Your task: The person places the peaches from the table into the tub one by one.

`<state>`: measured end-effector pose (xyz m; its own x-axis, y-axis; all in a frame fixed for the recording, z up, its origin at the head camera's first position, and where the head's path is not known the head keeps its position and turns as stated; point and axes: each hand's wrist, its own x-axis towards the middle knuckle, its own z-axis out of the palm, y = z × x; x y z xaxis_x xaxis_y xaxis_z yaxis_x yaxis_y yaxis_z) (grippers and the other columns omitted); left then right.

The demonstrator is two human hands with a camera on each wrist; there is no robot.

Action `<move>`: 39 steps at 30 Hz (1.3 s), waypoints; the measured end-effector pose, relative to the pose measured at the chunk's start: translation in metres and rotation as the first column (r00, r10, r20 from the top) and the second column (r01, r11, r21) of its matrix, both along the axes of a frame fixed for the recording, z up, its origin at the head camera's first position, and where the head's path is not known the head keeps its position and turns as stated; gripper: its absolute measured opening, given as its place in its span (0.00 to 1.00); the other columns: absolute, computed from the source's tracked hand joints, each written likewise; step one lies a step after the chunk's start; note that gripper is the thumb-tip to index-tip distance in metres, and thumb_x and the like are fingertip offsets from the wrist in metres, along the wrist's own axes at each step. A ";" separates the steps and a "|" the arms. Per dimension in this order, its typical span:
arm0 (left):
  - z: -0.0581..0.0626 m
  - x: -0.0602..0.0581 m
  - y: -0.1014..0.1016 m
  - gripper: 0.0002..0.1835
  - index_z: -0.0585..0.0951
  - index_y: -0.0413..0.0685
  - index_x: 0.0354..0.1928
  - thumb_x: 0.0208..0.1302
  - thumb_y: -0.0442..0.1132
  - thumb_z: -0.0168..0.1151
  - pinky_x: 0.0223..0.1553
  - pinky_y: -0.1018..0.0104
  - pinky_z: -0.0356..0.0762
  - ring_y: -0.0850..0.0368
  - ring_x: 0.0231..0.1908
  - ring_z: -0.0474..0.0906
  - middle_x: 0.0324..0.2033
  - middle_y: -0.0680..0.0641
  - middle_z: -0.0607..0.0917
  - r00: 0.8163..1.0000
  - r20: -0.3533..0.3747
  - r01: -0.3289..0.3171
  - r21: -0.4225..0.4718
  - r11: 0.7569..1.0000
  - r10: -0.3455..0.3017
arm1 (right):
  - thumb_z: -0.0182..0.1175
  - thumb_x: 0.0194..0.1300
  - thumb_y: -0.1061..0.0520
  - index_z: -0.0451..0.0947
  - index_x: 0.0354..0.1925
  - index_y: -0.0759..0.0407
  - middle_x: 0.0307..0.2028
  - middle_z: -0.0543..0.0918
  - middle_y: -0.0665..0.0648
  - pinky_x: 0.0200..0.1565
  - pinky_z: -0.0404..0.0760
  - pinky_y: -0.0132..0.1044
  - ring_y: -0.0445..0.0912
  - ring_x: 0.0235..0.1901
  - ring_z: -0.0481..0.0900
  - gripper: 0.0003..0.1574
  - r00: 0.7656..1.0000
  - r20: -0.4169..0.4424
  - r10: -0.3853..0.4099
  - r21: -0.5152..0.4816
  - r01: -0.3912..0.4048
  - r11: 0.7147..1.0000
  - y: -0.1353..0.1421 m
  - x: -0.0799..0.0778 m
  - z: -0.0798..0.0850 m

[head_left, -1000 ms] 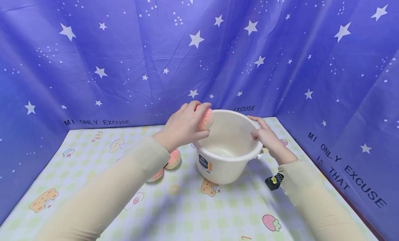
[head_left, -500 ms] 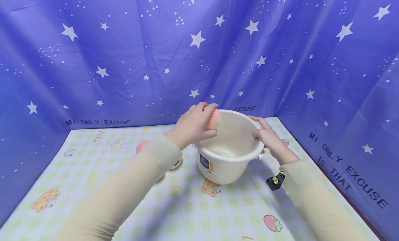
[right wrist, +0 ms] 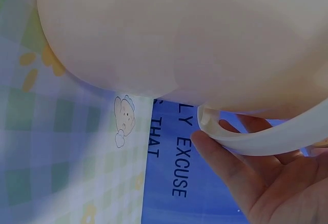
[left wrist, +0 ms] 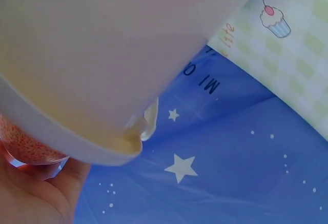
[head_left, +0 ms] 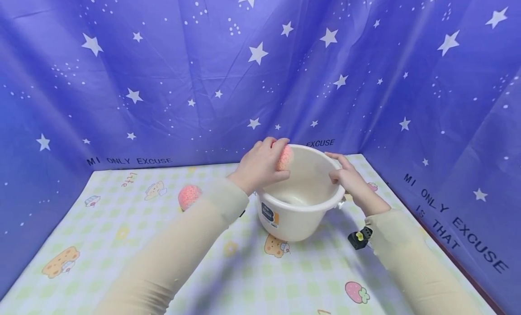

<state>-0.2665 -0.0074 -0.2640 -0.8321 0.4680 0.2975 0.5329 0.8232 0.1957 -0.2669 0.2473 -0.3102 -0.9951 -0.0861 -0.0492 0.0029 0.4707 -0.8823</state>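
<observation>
My left hand [head_left: 262, 165] grips a round bun [head_left: 285, 157] with a pink, crumbly-looking top, at the left rim of a white plastic bucket [head_left: 293, 222]. In the left wrist view the bun [left wrist: 28, 142] shows between the bucket wall [left wrist: 102, 49] and the palm. My right hand [head_left: 349, 179] holds the right side of the bucket's rim, thumb inside. The right wrist view has its fingers curled about the white lip or handle [right wrist: 277, 137]. Upright on the table, the bucket shows a bare floor inside. Another pink bun [head_left: 189, 196] lies left of it, partly behind my left sleeve.
A checked tablecloth [head_left: 134, 233] with cartoon prints covers the table. Blue starry curtains [head_left: 183, 79] stand close behind and to the right. A small black device [head_left: 359, 238] with a yellow flower hangs at my right wrist.
My left hand has moved right with the bun, up to and over the bucket's rim. The left sleeve now covers two buns seen before and uncovers another. Bucket and right hand stay put.
</observation>
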 end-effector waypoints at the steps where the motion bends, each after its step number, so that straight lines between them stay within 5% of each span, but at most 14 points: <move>1: -0.001 0.000 0.002 0.42 0.62 0.55 0.73 0.58 0.54 0.67 0.55 0.51 0.78 0.45 0.58 0.72 0.62 0.42 0.73 1.000 -0.003 0.004 -0.001 1.000 -0.004 | 0.45 0.49 0.67 0.47 0.78 0.51 0.67 0.61 0.72 0.30 0.79 0.36 0.51 0.37 0.76 0.57 1.000 0.003 -0.002 0.000 0.002 1.000 0.000 0.000 0.000; 15: -0.008 0.002 0.022 0.40 0.64 0.52 0.72 0.59 0.54 0.66 0.59 0.55 0.75 0.46 0.55 0.75 0.59 0.42 0.76 0.995 -0.030 0.091 -0.002 0.996 -0.091 | 0.45 0.48 0.67 0.48 0.78 0.51 0.67 0.60 0.72 0.29 0.78 0.35 0.52 0.39 0.74 0.57 1.000 -0.002 -0.011 0.006 0.011 1.000 0.002 0.000 0.000; 39: -0.012 0.006 0.030 0.40 0.63 0.51 0.72 0.60 0.54 0.66 0.64 0.57 0.72 0.48 0.61 0.73 0.64 0.42 0.73 0.993 0.045 0.108 -0.032 0.994 -0.106 | 0.45 0.48 0.68 0.48 0.78 0.53 0.67 0.61 0.73 0.31 0.80 0.35 0.55 0.44 0.75 0.56 1.000 -0.013 -0.005 -0.002 0.005 1.000 -0.001 -0.001 -0.001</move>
<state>-0.2604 0.0223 -0.2757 -0.7886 0.5642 0.2445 0.6099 0.7685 0.1936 -0.2678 0.2458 -0.3117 -0.9961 -0.0807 -0.0365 -0.0057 0.4693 -0.8830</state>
